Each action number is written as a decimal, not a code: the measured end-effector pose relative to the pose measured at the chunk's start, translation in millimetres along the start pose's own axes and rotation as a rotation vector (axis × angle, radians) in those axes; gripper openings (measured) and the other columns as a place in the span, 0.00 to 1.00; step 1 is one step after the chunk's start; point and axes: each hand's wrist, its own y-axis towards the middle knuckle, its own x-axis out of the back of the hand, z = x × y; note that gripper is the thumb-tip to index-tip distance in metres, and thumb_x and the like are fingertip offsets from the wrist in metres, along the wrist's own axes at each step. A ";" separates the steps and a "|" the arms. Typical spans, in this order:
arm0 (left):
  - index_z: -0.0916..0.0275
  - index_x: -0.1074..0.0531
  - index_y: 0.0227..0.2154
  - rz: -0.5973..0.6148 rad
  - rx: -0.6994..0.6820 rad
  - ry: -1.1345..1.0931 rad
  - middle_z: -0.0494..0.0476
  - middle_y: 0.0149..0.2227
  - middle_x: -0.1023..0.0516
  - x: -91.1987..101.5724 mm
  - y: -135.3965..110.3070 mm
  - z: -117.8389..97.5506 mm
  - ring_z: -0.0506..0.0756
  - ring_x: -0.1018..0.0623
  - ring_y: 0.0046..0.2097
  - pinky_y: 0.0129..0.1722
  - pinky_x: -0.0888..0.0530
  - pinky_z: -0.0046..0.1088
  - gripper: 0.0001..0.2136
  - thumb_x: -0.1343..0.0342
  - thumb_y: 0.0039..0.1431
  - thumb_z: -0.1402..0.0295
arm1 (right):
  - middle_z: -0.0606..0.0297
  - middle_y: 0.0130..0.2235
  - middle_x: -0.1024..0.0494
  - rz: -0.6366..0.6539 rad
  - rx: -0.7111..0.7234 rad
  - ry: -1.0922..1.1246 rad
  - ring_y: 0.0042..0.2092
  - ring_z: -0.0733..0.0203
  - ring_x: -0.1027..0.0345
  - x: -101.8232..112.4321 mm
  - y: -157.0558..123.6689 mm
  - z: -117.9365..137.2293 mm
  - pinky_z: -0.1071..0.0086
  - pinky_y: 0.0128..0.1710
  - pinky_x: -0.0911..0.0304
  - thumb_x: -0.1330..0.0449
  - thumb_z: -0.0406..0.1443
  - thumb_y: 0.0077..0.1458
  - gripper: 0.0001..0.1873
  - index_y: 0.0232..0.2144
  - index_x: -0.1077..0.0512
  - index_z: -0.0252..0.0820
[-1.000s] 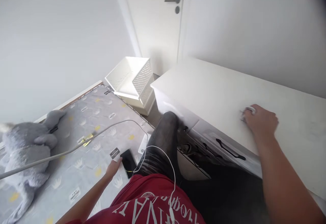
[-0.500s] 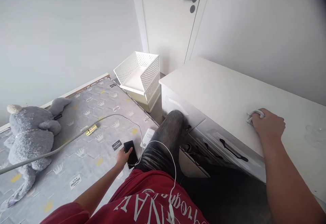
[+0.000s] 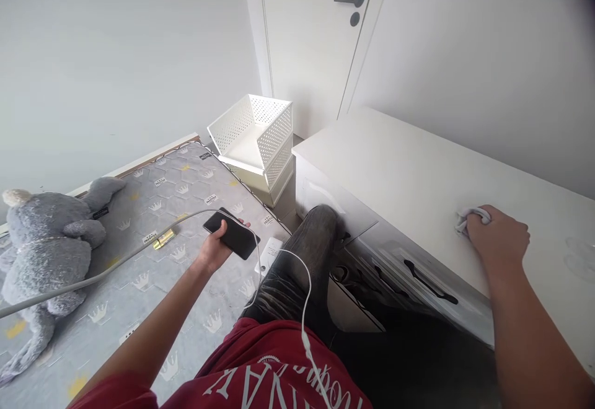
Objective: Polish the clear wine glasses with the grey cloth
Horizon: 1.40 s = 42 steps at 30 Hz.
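Raised since the earlier frame, the phone [image 3: 236,237] is gripped by the left hand [image 3: 214,250], left of the dresser [image 3: 413,164]. On the dresser's top, a cloth [image 3: 462,220] is bunched in the closed right hand [image 3: 500,234]. The phone's pickup looks done; the cloth is not yet released.

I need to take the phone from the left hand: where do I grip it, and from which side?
Probably best pinch the phone by the long edges at its end nearest the leg, coming from the person's right. The slab is flat, and that end juts past the left hand, whose thumb lies on the dark face. Mind the pale cable, which seems to cross that end.
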 end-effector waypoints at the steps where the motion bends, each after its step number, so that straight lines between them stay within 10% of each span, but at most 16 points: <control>1: 0.67 0.19 0.49 0.030 -0.002 0.026 0.69 0.53 0.14 -8.0 -1.3 1.1 0.70 0.13 0.56 0.62 0.17 0.56 0.14 0.37 0.71 0.61 | 0.54 0.32 0.25 0.000 -0.006 0.005 0.30 0.56 0.47 0.3 0.1 0.2 0.61 0.39 0.46 0.43 0.39 0.65 0.17 0.49 0.18 0.45; 6: 0.67 0.19 0.48 0.040 0.003 0.120 0.68 0.47 0.13 -20.9 8.6 -3.1 0.69 0.12 0.51 0.59 0.16 0.55 0.17 0.35 0.70 0.56 | 0.54 0.34 0.24 0.021 -0.026 0.000 0.32 0.57 0.46 1.0 0.9 0.4 0.61 0.42 0.45 0.43 0.38 0.66 0.16 0.50 0.18 0.45; 13: 0.68 0.22 0.51 -0.165 0.063 0.088 0.77 0.42 0.13 30.4 26.7 -43.8 0.73 0.11 0.43 0.48 0.15 0.63 0.39 0.57 0.70 0.34 | 0.52 0.32 0.25 -0.004 -0.006 -0.025 0.32 0.52 0.45 -4.5 3.5 -5.8 0.59 0.42 0.45 0.44 0.40 0.64 0.17 0.48 0.18 0.48; 18: 0.69 0.22 0.47 -0.239 0.000 0.115 0.74 0.35 0.15 47.0 9.2 -64.5 0.71 0.13 0.35 0.41 0.14 0.60 0.33 0.59 0.71 0.42 | 0.52 0.32 0.26 0.013 0.010 0.001 0.32 0.51 0.44 -4.8 3.4 -6.5 0.57 0.42 0.44 0.45 0.41 0.64 0.15 0.45 0.20 0.49; 25: 0.66 0.24 0.55 -0.241 -0.239 0.090 0.70 0.45 0.13 34.6 -7.4 -118.1 0.67 0.15 0.46 0.56 0.19 0.62 0.44 0.73 0.72 0.34 | 0.51 0.33 0.26 0.047 0.027 -0.028 0.33 0.48 0.41 1.2 -0.4 -1.7 0.57 0.40 0.45 0.47 0.44 0.65 0.15 0.43 0.22 0.51; 31: 0.64 0.25 0.55 -0.134 -0.334 0.142 0.63 0.41 0.14 -15.3 -31.9 -158.0 0.68 0.19 0.57 0.65 0.25 0.68 0.44 0.74 0.72 0.33 | 0.50 0.35 0.25 0.065 0.025 0.014 0.34 0.49 0.42 -0.3 1.2 -5.0 0.58 0.38 0.45 0.46 0.44 0.64 0.14 0.44 0.21 0.53; 37: 0.66 0.23 0.57 -0.138 -0.175 0.290 0.70 0.45 0.14 -58.9 -59.6 -140.6 0.73 0.20 0.61 0.64 0.23 0.65 0.45 0.70 0.71 0.31 | 0.47 0.34 0.25 0.039 0.013 -0.018 0.30 0.53 0.51 -5.2 3.4 -7.3 0.57 0.39 0.45 0.46 0.45 0.64 0.18 0.48 0.20 0.51; 42: 0.70 0.24 0.58 -0.256 -0.064 0.282 0.74 0.44 0.15 -31.1 -42.3 -106.9 0.78 0.19 0.60 0.64 0.29 0.73 0.46 0.72 0.72 0.33 | 0.47 0.31 0.26 -0.024 0.086 -0.020 0.29 0.56 0.52 -9.3 2.7 -15.7 0.57 0.40 0.48 0.47 0.41 0.63 0.20 0.51 0.19 0.50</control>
